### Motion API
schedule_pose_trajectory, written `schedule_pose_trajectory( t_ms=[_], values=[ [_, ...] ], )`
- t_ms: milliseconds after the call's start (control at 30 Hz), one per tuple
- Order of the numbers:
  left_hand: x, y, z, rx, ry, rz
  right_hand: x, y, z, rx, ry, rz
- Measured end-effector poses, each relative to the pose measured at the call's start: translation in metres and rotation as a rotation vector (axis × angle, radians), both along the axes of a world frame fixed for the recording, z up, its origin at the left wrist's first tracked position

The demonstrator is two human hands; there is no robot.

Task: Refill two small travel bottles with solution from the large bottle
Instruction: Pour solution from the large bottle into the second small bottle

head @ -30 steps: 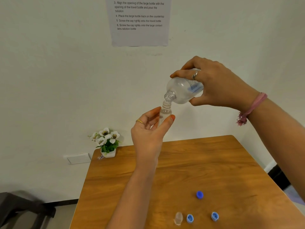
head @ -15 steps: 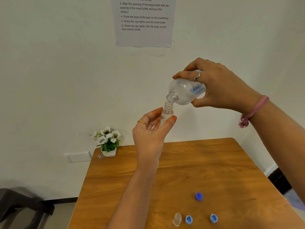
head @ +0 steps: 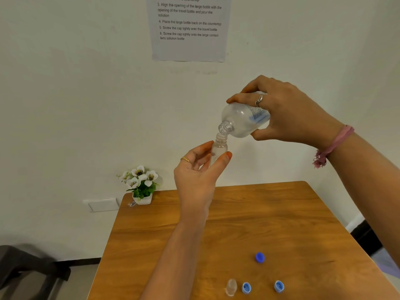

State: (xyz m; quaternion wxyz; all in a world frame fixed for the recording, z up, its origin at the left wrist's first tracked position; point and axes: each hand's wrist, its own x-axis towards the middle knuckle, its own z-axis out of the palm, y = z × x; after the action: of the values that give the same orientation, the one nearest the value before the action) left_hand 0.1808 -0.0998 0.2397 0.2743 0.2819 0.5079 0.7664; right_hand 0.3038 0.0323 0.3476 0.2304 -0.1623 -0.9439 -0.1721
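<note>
The large bottle [head: 242, 120], clear with a blue-printed label, is tipped mouth-down in mid-air, its open neck right at the mouth of a small travel bottle [head: 219, 148] held upright just below. The second travel bottle [head: 231, 287], clear and uncapped, stands on the counter [head: 292, 213], with three blue caps [head: 246, 287] [head: 279, 286] [head: 260, 257] lying loose nearby.

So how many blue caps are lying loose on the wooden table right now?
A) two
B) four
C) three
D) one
C: three blue caps lie on the table: a darker one further back and two lighter ones near the front edge, beside the small clear bottle.
</note>
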Motion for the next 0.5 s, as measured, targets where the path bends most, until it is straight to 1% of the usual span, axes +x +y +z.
schedule_pose_trajectory(
  t_ms=[500],
  values=[
    [0.0019, 0.0, 0.0001, -0.01, 0.006, 0.005, 0.0023, -0.0013, -0.0006, -0.022, 0.003, 0.001]
  ],
)
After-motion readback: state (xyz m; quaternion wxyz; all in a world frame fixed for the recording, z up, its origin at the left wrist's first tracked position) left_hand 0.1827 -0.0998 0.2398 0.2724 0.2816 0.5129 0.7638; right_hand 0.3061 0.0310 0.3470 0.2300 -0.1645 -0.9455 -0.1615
